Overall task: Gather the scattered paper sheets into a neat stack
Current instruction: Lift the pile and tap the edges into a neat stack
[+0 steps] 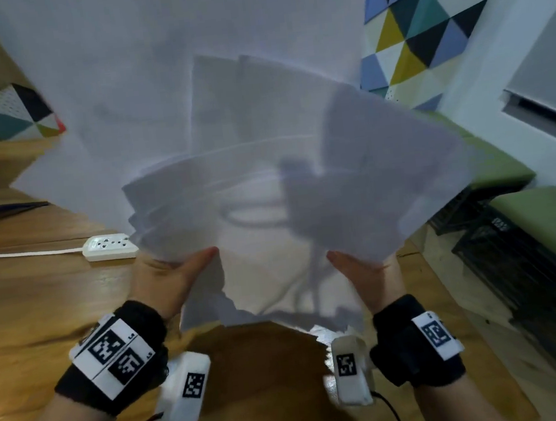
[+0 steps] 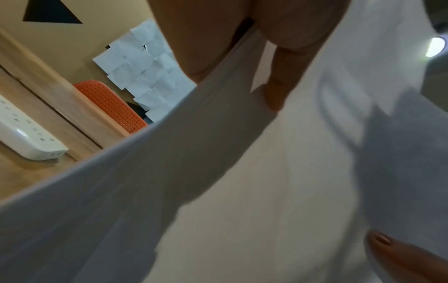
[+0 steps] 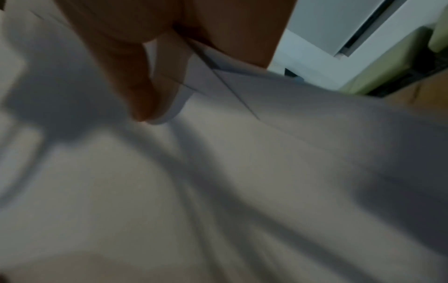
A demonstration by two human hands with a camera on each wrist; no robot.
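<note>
Paper sheets (image 1: 267,184), uneven bundle, lifted.
I see my left hand (image 1: 170,280) and right hand (image 1: 361,270) each pinching its near edge, thumbs on top.

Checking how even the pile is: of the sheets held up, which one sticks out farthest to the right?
The sheet fanned out above the right hand: its edge reaches toward the green bench, while the others bunch above the left hand.

Office or study room with wooden desks

Left of the left hand (image 1: 171,283), a white power strip (image 1: 110,247) lies on the wooden tabletop (image 1: 39,304); right of it, geometric wall panels (image 1: 421,23) and green cushioned seating (image 1: 551,212).
</note>
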